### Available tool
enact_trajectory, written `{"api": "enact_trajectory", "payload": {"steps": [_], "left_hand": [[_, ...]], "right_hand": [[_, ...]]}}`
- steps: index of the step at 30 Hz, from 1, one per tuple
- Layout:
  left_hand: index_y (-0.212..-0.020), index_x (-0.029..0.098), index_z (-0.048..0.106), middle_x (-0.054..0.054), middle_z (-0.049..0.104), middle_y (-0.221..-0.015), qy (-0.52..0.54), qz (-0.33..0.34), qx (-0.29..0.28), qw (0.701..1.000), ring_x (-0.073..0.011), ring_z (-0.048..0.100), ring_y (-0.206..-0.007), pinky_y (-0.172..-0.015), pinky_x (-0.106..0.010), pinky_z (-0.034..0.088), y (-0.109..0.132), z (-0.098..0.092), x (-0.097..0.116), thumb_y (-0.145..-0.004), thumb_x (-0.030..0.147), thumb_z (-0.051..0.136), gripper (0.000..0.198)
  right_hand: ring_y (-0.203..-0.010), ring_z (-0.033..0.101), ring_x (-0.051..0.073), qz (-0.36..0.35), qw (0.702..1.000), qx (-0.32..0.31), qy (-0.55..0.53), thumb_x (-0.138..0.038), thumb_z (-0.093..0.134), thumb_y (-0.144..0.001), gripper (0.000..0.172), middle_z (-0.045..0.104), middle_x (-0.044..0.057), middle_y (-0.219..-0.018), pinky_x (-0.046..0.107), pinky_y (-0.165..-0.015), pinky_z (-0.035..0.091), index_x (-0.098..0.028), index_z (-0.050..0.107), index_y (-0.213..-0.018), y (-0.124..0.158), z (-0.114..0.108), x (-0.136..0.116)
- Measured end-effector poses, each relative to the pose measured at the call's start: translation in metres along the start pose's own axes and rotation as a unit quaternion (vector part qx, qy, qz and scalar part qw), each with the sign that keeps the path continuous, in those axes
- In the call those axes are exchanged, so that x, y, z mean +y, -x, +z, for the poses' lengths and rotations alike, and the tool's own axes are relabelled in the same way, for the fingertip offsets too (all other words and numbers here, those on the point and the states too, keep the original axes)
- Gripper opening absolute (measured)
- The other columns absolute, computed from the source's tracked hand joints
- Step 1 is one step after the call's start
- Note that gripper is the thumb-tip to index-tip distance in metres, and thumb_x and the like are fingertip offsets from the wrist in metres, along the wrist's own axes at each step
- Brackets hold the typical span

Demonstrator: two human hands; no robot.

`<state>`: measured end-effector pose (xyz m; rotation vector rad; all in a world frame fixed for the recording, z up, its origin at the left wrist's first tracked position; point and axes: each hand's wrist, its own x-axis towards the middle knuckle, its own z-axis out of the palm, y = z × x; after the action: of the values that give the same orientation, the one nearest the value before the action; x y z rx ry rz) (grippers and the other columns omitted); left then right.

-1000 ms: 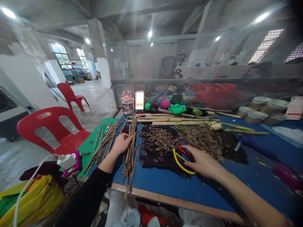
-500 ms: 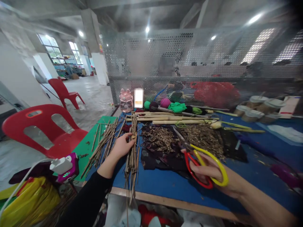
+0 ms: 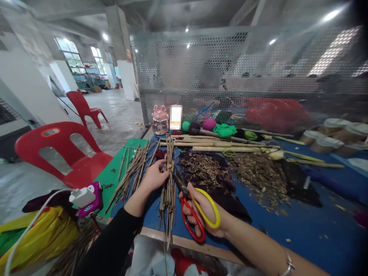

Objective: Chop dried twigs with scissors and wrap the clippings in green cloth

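Observation:
My left hand (image 3: 156, 174) is closed on the side of a bundle of thin dry brown stalks (image 3: 167, 199), near a yellowish band (image 3: 169, 166) around its middle. The bundle hangs over the front edge of the table. In my right hand (image 3: 198, 209) is a pair of scissors (image 3: 201, 214) with one red and one yellow handle loop. Their blades reach the bundle beside my left fingers; whether they touch a stalk I cannot tell. Left of the bundle, loose stalks (image 3: 133, 168) lie spread. Short cut pieces (image 3: 205, 166) are heaped on dark cloth to the right.
Bamboo sticks (image 3: 221, 145) lie across the back of the blue table (image 3: 276, 241). Behind them are a pink bottle (image 3: 160, 119), a phone (image 3: 175, 117) and balls of yarn (image 3: 209, 123). Lidded tubs (image 3: 327, 138) stand back right. A red chair (image 3: 69, 153) is at left.
My right hand has brought the scissors left from over the dark cloth to the stalk bundle. My left hand stays on the bundle. The view has shifted slightly right-to-left.

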<state>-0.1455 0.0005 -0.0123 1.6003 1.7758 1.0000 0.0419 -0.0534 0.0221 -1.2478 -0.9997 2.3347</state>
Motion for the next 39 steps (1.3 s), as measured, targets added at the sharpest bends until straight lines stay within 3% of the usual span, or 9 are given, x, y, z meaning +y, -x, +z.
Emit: {"api": "enact_trajectory", "payload": {"steps": [8, 15, 21, 24, 28, 30, 33, 36, 39], "left_hand": [[-0.110, 0.014, 0.054, 0.002, 0.055, -0.065, -0.010, 0.017, -0.023, 1.000, -0.0096, 0.048, -0.056, -0.057, -0.021, 0.038, 0.002, 0.000, 0.001, -0.067, 0.018, 0.055, 0.043], [-0.111, 0.015, 0.054, 0.001, 0.055, -0.066, -0.030, 0.018, -0.030, 0.999, -0.0099, 0.048, -0.055, -0.054, -0.021, 0.036, 0.003, -0.001, 0.001, -0.067, 0.019, 0.055, 0.044], [-0.110, 0.015, 0.054, 0.001, 0.056, -0.066, -0.035, 0.012, -0.019, 0.999, -0.0105, 0.048, -0.056, -0.055, -0.022, 0.036, 0.002, 0.000, 0.000, -0.065, 0.018, 0.056, 0.045], [-0.110, 0.014, 0.054, 0.001, 0.056, -0.066, -0.024, 0.000, -0.015, 1.000, -0.0103, 0.049, -0.056, -0.054, -0.022, 0.036, 0.001, 0.000, 0.000, -0.065, 0.016, 0.055, 0.045], [-0.109, 0.013, 0.054, 0.001, 0.056, -0.064, 0.003, -0.019, -0.013, 1.000, -0.0101, 0.050, -0.055, -0.054, -0.021, 0.037, 0.001, -0.001, 0.000, -0.068, 0.016, 0.052, 0.041], [-0.111, 0.013, 0.053, 0.000, 0.058, -0.066, 0.012, -0.018, -0.010, 1.000, -0.0102, 0.051, -0.056, -0.056, -0.021, 0.039, 0.002, -0.002, 0.001, -0.069, 0.018, 0.052, 0.042], [-0.119, 0.013, 0.048, -0.001, 0.060, -0.072, 0.011, -0.015, 0.007, 1.000, -0.0099, 0.053, -0.060, -0.059, -0.021, 0.041, 0.005, -0.007, 0.005, -0.069, 0.017, 0.054, 0.051], [-0.124, 0.014, 0.042, -0.002, 0.062, -0.079, 0.004, -0.021, 0.016, 1.000, -0.0087, 0.054, -0.056, -0.057, -0.020, 0.042, 0.004, -0.020, 0.010, -0.069, 0.017, 0.055, 0.057], [-0.129, 0.016, 0.035, -0.005, 0.063, -0.087, -0.022, -0.047, 0.025, 0.998, -0.0078, 0.053, -0.050, -0.050, -0.019, 0.042, -0.005, -0.037, 0.010, -0.071, 0.018, 0.053, 0.060]], "right_hand": [[-0.032, 0.033, 0.005, -0.045, 0.994, 0.071, 0.069, -0.067, 0.033, -0.078, 0.048, 0.039, -0.008, -0.050, 0.016, -0.024, 0.035, -0.023, 0.043, -0.093, -0.023, 0.011, -0.010], [-0.030, 0.030, 0.004, -0.048, 0.992, 0.078, 0.092, -0.069, 0.036, -0.076, 0.049, 0.036, -0.010, -0.046, 0.014, -0.025, 0.031, -0.022, 0.042, -0.091, -0.042, 0.014, -0.016], [-0.028, 0.023, 0.002, -0.073, 0.984, 0.098, 0.130, -0.061, 0.036, -0.081, 0.042, 0.028, -0.011, -0.042, 0.008, -0.027, 0.018, -0.020, 0.045, -0.085, -0.048, 0.011, -0.018], [-0.028, 0.021, 0.002, -0.054, 0.987, 0.080, 0.126, -0.060, 0.036, -0.082, 0.041, 0.028, -0.012, -0.044, 0.009, -0.027, 0.021, -0.020, 0.045, -0.088, -0.043, 0.008, -0.019], [-0.032, 0.030, 0.004, -0.006, 0.993, 0.037, 0.114, -0.064, 0.034, -0.080, 0.044, 0.036, -0.009, -0.050, 0.014, -0.027, 0.034, -0.023, 0.042, -0.093, -0.018, 0.002, -0.018], [-0.035, 0.034, 0.005, 0.011, 0.994, 0.015, 0.110, -0.065, 0.033, -0.079, 0.045, 0.039, -0.008, -0.054, 0.015, -0.027, 0.035, -0.024, 0.042, -0.095, 0.004, -0.005, -0.015], [-0.035, 0.032, 0.005, -0.020, 0.990, 0.021, 0.135, -0.061, 0.037, -0.079, 0.043, 0.039, -0.007, -0.056, 0.014, -0.027, 0.031, -0.024, 0.042, -0.101, 0.044, -0.024, -0.008], [-0.041, 0.042, 0.008, -0.072, 0.958, 0.131, 0.245, -0.061, 0.046, -0.075, 0.049, 0.049, -0.004, -0.064, 0.015, -0.030, 0.030, -0.027, 0.041, -0.111, 0.084, -0.060, 0.003], [-0.078, 0.059, 0.019, -0.168, 0.852, 0.302, 0.392, -0.057, 0.055, -0.069, 0.053, 0.059, 0.005, -0.094, 0.025, -0.062, 0.048, -0.028, 0.044, -0.112, 0.114, -0.113, 0.016]]}}
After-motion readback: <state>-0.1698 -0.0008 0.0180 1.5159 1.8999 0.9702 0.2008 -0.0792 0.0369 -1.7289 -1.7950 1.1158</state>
